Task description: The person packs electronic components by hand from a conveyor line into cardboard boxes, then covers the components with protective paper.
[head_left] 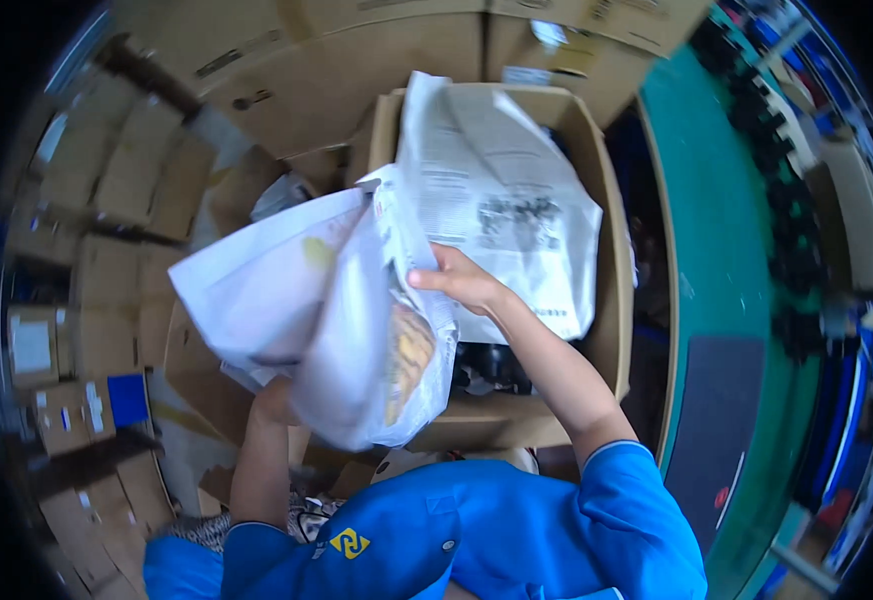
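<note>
A bundle of loose newspaper sheets (267,270), blurred by motion, hangs in front of me over the left side of an open cardboard box (612,300). My right hand (462,280) is closed on the upper right edge of the sheets, thumb on the near face. Down at their lower left edge, my left hand (275,400) grips the same sheets, its fingers mostly covered by paper. Another newspaper sheet (517,200) lies spread over the box's contents. Black objects (497,365) show below that sheet; their kind is unclear.
Large cardboard cartons (357,70) stand behind the box. More cartons (107,170) are stacked at the left. On the right runs a green-topped bench (697,200) with a dark mat (722,420) and a row of black parts (787,220) along its far side.
</note>
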A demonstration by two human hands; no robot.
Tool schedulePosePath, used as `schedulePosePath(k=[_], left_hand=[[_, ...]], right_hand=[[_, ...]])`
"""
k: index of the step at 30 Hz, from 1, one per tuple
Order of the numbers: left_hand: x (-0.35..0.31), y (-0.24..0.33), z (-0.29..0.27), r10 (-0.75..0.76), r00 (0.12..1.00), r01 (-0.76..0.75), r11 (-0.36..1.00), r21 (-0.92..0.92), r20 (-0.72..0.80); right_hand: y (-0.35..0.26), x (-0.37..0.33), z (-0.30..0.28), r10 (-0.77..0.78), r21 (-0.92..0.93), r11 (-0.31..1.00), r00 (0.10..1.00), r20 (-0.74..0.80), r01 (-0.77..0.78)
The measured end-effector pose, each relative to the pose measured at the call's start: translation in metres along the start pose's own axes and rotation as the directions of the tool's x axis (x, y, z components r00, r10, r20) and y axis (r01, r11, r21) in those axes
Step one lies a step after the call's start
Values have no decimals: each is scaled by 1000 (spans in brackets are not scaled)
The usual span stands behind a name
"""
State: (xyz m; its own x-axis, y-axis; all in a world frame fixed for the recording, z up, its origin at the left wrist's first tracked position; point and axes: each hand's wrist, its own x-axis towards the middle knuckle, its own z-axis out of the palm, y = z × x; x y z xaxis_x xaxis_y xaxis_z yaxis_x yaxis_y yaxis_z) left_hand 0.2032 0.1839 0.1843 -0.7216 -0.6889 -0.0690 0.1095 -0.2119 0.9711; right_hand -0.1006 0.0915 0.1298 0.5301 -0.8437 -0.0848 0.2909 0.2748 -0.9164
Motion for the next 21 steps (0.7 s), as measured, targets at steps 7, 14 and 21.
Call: schedulePosePath(k=[7,14,21], left_hand=[[7,-55,1,-52,851,74,997,22,-523],[33,-98,66,-207,642,-169,901,-400,-738],[14,-93,91,188,346,212,939,272,-919]], right_hand=[[-18,-69,-69,-178,-96,984,732,-658,153],[-56,-153,-155,-310,46,917,778,-546,397],[-60,-176,-215,-68,-215,975,998,-15,63]])
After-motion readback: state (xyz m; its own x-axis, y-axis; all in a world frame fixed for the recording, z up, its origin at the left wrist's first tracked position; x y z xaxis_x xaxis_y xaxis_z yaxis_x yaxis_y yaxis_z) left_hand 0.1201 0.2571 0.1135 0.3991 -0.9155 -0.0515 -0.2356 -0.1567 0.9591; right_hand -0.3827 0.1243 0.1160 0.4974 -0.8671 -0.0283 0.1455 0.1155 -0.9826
